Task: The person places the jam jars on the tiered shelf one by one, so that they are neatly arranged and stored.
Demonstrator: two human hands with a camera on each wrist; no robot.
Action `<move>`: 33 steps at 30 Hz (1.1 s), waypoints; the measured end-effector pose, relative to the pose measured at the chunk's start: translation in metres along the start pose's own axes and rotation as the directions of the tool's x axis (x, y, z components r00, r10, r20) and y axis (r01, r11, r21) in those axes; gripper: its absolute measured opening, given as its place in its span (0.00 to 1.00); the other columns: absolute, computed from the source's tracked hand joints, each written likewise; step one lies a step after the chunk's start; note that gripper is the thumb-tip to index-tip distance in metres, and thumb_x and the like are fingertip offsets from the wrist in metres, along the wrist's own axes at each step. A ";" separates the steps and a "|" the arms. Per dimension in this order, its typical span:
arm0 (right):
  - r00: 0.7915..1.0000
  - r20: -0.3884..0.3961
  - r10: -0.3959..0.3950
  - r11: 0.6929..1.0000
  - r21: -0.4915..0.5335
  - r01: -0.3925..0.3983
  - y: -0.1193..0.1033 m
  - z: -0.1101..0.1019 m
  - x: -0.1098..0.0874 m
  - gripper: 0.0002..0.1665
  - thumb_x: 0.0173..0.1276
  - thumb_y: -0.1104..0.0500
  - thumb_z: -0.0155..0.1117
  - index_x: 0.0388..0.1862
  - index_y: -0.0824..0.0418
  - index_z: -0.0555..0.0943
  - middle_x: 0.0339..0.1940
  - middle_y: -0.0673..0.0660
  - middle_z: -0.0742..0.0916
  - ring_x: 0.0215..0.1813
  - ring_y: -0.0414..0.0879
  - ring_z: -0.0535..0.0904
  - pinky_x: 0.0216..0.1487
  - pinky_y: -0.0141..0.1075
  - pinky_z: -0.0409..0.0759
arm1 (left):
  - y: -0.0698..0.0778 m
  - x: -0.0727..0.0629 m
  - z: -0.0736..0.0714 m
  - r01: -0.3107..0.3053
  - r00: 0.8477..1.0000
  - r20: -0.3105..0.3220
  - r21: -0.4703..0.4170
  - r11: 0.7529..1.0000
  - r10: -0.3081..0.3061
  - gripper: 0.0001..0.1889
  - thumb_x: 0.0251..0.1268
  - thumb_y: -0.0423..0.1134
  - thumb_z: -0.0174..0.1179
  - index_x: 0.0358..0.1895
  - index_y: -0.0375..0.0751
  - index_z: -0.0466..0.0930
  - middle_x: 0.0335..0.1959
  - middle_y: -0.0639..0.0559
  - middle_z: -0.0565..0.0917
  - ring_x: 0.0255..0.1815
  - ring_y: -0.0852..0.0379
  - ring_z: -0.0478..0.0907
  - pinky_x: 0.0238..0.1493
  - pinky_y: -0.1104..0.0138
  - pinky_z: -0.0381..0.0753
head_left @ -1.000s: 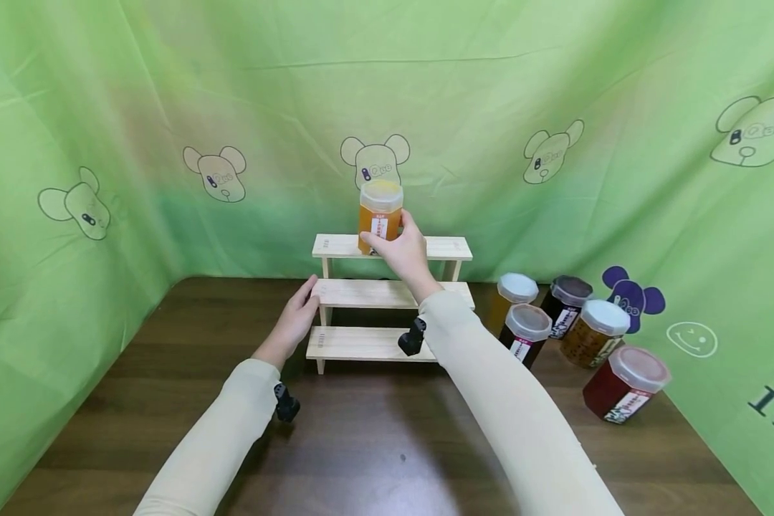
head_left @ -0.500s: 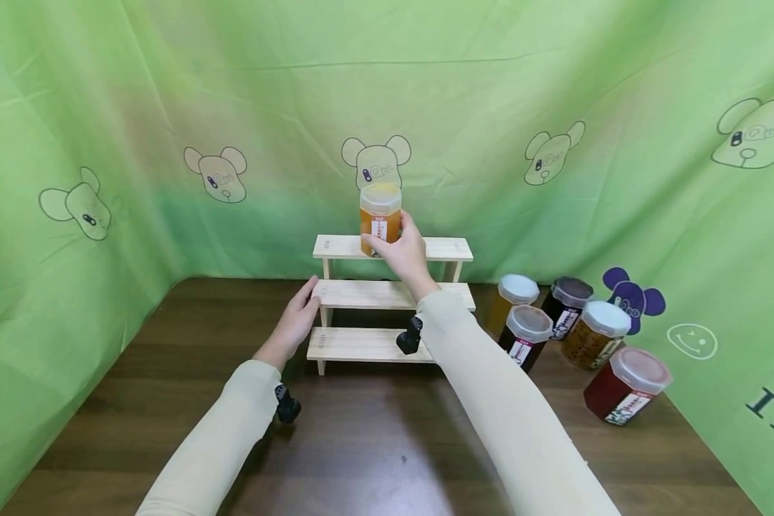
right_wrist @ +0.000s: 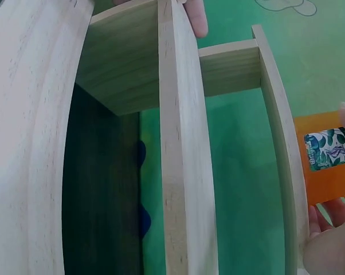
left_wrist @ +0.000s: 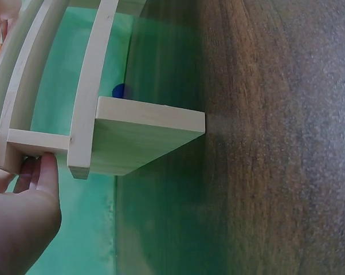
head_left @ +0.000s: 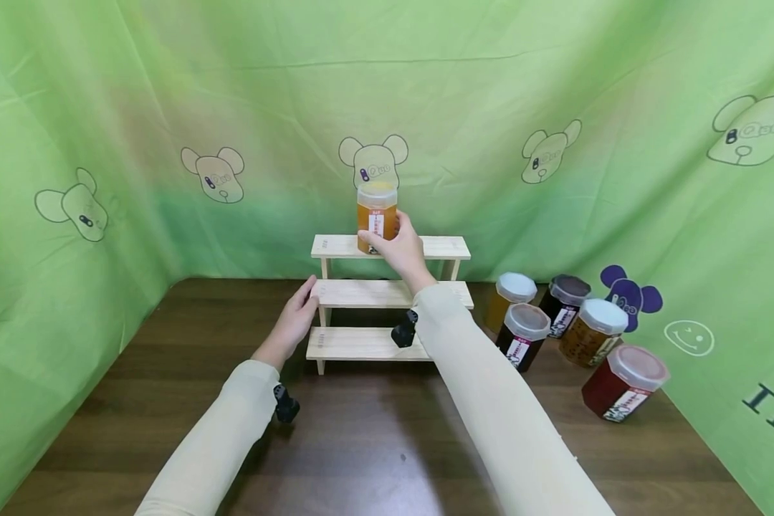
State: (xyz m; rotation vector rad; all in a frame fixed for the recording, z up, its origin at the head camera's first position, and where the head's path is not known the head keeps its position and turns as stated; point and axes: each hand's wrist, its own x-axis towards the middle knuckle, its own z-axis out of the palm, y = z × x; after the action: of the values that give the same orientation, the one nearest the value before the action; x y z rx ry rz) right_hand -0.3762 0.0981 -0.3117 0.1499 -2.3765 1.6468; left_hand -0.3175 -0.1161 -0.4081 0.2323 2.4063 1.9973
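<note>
My right hand (head_left: pixel 405 251) grips a hexagonal jar (head_left: pixel 377 218) of orange contents with a clear lid and a white label. The thumb lies across its front and the fingers go round its right side. The jar is upright at the top board of a three-step wooden stand (head_left: pixel 348 294), left of that board's middle. In the right wrist view, its orange side (right_wrist: pixel 327 186) shows right beside the top board. My left hand (head_left: pixel 290 322) holds the left end of the middle board. In the left wrist view, the fingers (left_wrist: pixel 46 175) reach under the board and the thumb is partly hidden.
Right of the stand are several lidded jars: a yellow one (head_left: pixel 498 312), two dark ones (head_left: pixel 522 347) (head_left: pixel 557 315), a brown one (head_left: pixel 587 342) and a red one (head_left: pixel 619 390) nearest the front. A green printed cloth (head_left: pixel 264 107) hangs behind the brown wooden table (head_left: pixel 361 444).
My right wrist and forearm have shifted slightly left, and the jar has turned a little at the top board. My left hand has stayed on the stand.
</note>
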 end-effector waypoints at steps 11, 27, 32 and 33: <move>1.000 -0.001 0.024 0.999 -0.047 -0.024 -0.003 0.000 0.002 0.53 0.61 0.39 0.75 0.76 0.58 0.61 0.66 0.58 0.77 0.64 0.51 0.75 0.65 0.45 0.75 | -0.001 0.002 0.000 0.002 1.000 0.008 0.005 1.000 -0.002 0.29 0.83 0.40 0.39 0.82 0.43 0.46 0.81 0.47 0.50 0.79 0.51 0.50 0.75 0.55 0.58; 0.998 0.048 0.046 0.998 -0.041 -0.044 -0.006 -0.003 0.002 0.53 0.62 0.39 0.74 0.77 0.56 0.59 0.67 0.58 0.77 0.65 0.51 0.74 0.66 0.45 0.74 | -0.001 0.001 -0.001 -0.005 1.000 0.014 0.018 1.000 0.004 0.29 0.83 0.40 0.39 0.82 0.44 0.47 0.81 0.47 0.51 0.79 0.50 0.51 0.75 0.54 0.59; 0.997 0.061 0.049 0.998 -0.035 -0.046 -0.005 -0.002 0.003 0.54 0.63 0.39 0.73 0.78 0.56 0.57 0.69 0.58 0.75 0.67 0.52 0.73 0.67 0.46 0.73 | -0.002 0.001 -0.001 -0.009 1.000 0.008 0.011 1.000 0.009 0.29 0.83 0.39 0.39 0.82 0.43 0.47 0.81 0.45 0.51 0.79 0.49 0.52 0.75 0.54 0.60; 0.997 0.062 0.046 0.998 -0.037 -0.044 -0.005 -0.002 0.003 0.54 0.63 0.39 0.73 0.79 0.56 0.57 0.69 0.58 0.75 0.67 0.52 0.73 0.68 0.46 0.72 | -0.002 0.001 -0.002 -0.009 1.000 0.007 0.011 1.000 0.009 0.29 0.83 0.39 0.39 0.82 0.43 0.47 0.81 0.45 0.51 0.79 0.49 0.52 0.75 0.54 0.60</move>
State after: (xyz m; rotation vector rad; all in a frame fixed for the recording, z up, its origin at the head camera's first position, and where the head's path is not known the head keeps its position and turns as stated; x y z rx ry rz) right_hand -0.3771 0.0985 -0.3056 0.1446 -2.4717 1.6422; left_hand -0.3191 -0.1179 -0.4100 0.2503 2.4174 1.9836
